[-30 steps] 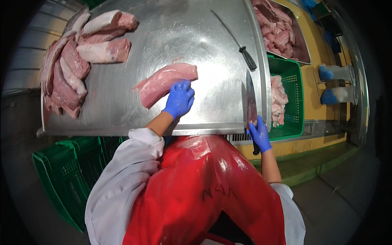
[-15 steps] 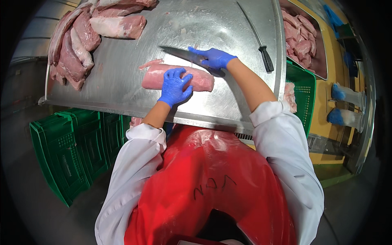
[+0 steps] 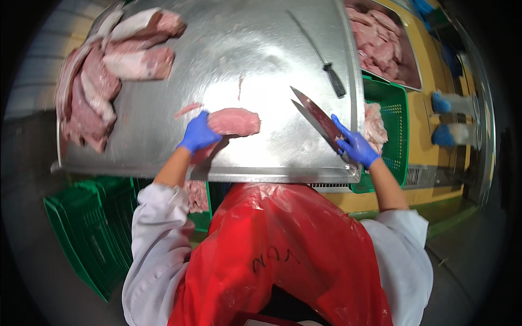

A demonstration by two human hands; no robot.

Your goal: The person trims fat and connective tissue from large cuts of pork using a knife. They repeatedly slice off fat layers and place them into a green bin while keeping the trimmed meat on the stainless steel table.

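My left hand (image 3: 200, 132), in a blue glove, grips a pink piece of meat (image 3: 234, 122) at its left part; more pink meat shows just below the fingers, partly shadowed. My right hand (image 3: 352, 142), also gloved, holds a long knife (image 3: 315, 111) by its handle over the right part of the steel table (image 3: 272, 54), blade pointing up and left. A thin strip of meat (image 3: 187, 110) lies above my left hand. A sharpening steel with a black handle (image 3: 333, 80) lies near the table's right edge.
A heap of raw meat cuts (image 3: 138, 64) covers the table's left part. At the right stand a metal tray (image 3: 414, 68) of meat and a green crate (image 3: 399, 152) with pale trimmings. More green crates (image 3: 89, 223) sit below the table at the lower left.
My right hand has drawn the knife away from the meat, to the right and toward me. My left hand has shifted leftward, gripping the piece at its side rather than pressing on top.
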